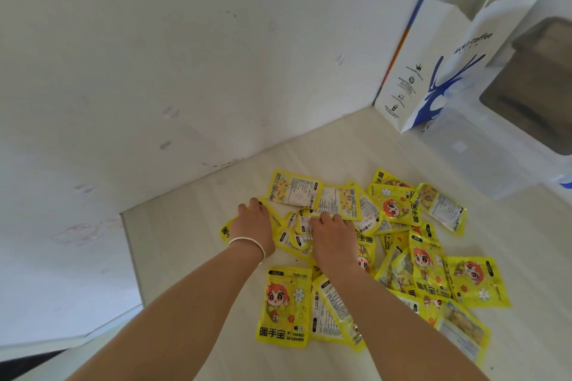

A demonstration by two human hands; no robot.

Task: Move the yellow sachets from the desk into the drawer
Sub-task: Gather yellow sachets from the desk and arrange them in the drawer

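Dozens of yellow sachets (365, 250) lie scattered in a loose heap on the pale wooden desk (192, 257), some face up with the cartoon print, some label side up. Both hands are down in the far-left part of the pile. The left hand (252, 224), with a white band on its wrist, has its fingers curled over the far edge of a sachet at the heap's left rim. The right hand (331, 233) sits just beside it, fingers curled onto a few overlapping sachets. Most of the heap spreads to the right and nearer the camera. A white coffee bag (439, 71) stands in the far corner, well apart, next to a clear plastic box (483, 151).
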